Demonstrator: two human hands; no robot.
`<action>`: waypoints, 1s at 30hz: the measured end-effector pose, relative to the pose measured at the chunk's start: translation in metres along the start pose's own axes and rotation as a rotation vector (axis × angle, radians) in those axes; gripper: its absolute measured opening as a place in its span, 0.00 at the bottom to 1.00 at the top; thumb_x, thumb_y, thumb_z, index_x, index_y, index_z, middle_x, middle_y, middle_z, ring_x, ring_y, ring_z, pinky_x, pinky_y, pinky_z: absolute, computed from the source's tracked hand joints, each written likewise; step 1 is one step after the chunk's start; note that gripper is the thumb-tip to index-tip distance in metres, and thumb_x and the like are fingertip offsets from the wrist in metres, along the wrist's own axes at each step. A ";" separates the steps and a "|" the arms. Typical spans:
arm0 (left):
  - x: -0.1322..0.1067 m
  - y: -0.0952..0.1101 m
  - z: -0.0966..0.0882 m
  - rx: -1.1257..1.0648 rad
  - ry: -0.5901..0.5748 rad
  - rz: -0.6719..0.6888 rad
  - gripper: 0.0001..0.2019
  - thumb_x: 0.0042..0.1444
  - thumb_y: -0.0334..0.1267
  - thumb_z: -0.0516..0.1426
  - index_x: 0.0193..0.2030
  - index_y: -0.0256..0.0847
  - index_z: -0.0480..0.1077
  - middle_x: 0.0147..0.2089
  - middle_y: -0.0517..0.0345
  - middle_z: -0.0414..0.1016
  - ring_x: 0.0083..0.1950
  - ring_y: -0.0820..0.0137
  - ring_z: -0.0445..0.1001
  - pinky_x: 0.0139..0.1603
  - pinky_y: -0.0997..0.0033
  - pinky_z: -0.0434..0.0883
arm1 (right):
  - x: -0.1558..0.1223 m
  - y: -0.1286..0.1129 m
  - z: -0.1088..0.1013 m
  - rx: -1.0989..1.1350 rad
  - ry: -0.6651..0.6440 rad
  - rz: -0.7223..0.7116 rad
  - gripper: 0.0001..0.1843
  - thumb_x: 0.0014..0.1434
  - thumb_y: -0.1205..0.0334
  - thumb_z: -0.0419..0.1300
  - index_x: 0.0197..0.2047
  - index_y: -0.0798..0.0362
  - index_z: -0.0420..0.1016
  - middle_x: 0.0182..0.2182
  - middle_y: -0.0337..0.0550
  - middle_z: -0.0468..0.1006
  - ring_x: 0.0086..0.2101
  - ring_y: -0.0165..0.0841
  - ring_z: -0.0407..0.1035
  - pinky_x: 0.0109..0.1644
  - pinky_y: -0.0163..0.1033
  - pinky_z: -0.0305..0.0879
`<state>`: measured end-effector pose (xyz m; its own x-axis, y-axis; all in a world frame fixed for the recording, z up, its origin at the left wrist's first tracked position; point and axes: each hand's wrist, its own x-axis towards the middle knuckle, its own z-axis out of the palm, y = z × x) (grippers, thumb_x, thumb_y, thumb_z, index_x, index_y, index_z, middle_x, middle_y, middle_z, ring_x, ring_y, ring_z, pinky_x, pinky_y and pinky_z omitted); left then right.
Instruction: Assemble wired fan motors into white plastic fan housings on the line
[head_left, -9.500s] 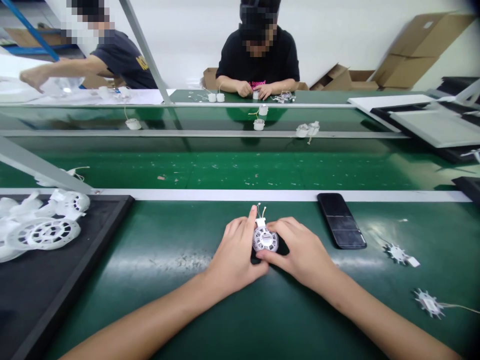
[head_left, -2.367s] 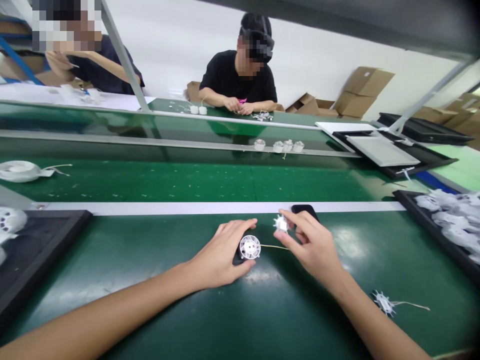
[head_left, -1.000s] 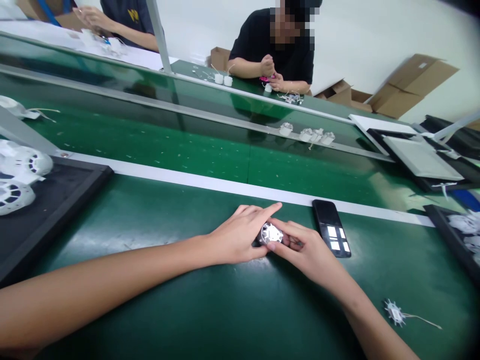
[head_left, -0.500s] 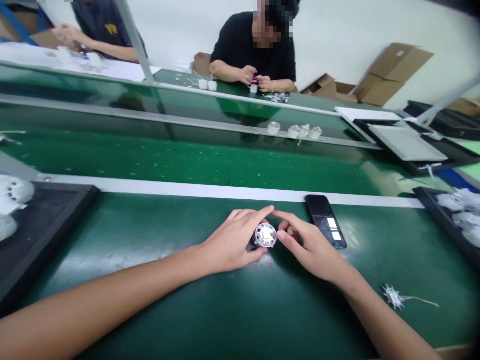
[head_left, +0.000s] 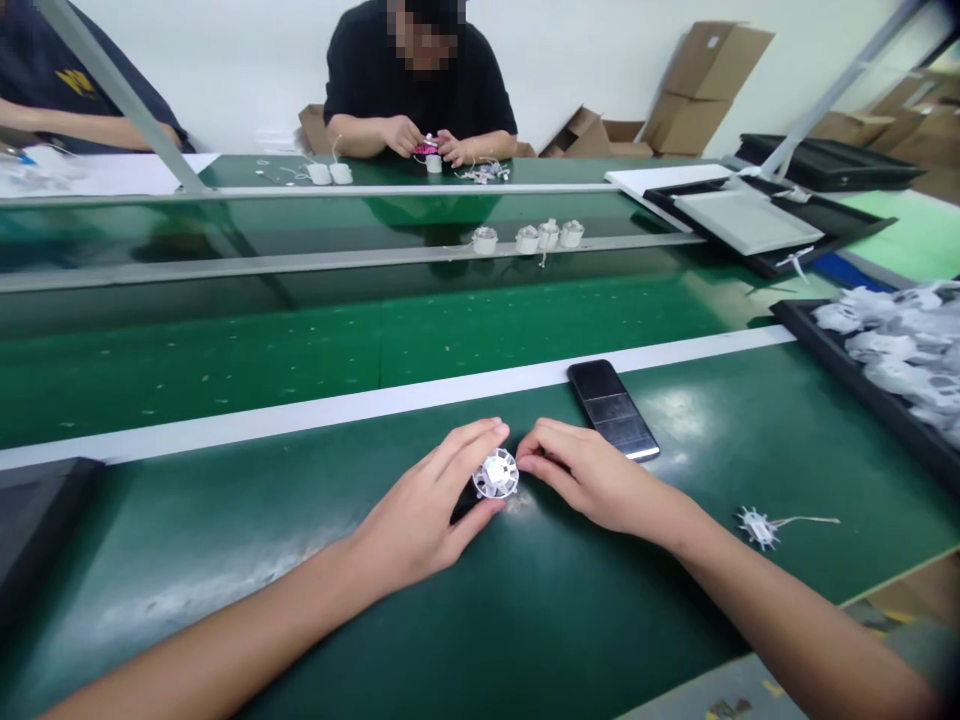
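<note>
Near the middle of the green table, my left hand [head_left: 420, 505] is curled round a small round white part with spokes [head_left: 496, 473], its thumb at the near side and its fingers at the far side. The spoked face points up, and a dark body shows below it. Close by its right edge is my right hand [head_left: 592, 475], thumb and forefinger pinched together. Whether those fingertips hold something small or touch the rim cannot be seen. To the right of my right forearm lies a loose white star-shaped piece [head_left: 758, 528] with a thin string.
A black phone [head_left: 613, 410] lies beyond my right hand. At right a black tray [head_left: 847, 375] holds many white parts; another black tray [head_left: 45, 530] is at left. Several white round parts [head_left: 527, 238] stand on the far rail. Across, a co-worker [head_left: 420, 90] handles a pink-and-white piece.
The view has swung to the right and tilted. My right hand's fingers have drawn from spread near the part's rim into a pinch. My left hand still holds the round part.
</note>
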<state>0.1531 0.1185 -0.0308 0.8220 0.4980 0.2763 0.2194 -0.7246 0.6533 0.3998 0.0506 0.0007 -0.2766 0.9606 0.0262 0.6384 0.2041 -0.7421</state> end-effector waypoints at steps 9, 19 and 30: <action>0.003 -0.003 -0.010 0.199 -0.105 0.129 0.23 0.73 0.33 0.54 0.72 0.53 0.62 0.79 0.51 0.51 0.73 0.55 0.64 0.68 0.50 0.73 | -0.003 0.010 0.002 -0.069 -0.067 -0.016 0.08 0.77 0.61 0.53 0.45 0.49 0.71 0.39 0.39 0.74 0.36 0.33 0.70 0.41 0.39 0.65; 0.009 -0.004 -0.012 0.104 -0.137 -0.079 0.42 0.63 0.46 0.67 0.76 0.49 0.49 0.63 0.49 0.70 0.60 0.55 0.71 0.59 0.51 0.72 | 0.002 0.002 -0.008 -0.016 0.181 -0.133 0.11 0.73 0.61 0.61 0.56 0.49 0.74 0.52 0.45 0.75 0.53 0.38 0.70 0.60 0.46 0.65; 0.011 -0.002 -0.011 0.081 -0.138 -0.089 0.24 0.62 0.49 0.68 0.60 0.49 0.68 0.54 0.57 0.74 0.53 0.59 0.70 0.52 0.57 0.64 | -0.001 -0.003 0.021 0.141 0.172 -0.084 0.09 0.64 0.59 0.72 0.45 0.48 0.79 0.42 0.40 0.77 0.42 0.35 0.73 0.47 0.42 0.70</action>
<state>0.1562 0.1311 -0.0216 0.8602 0.4964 0.1169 0.3321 -0.7192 0.6102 0.3828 0.0451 -0.0112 -0.1904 0.9619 0.1964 0.5083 0.2677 -0.8185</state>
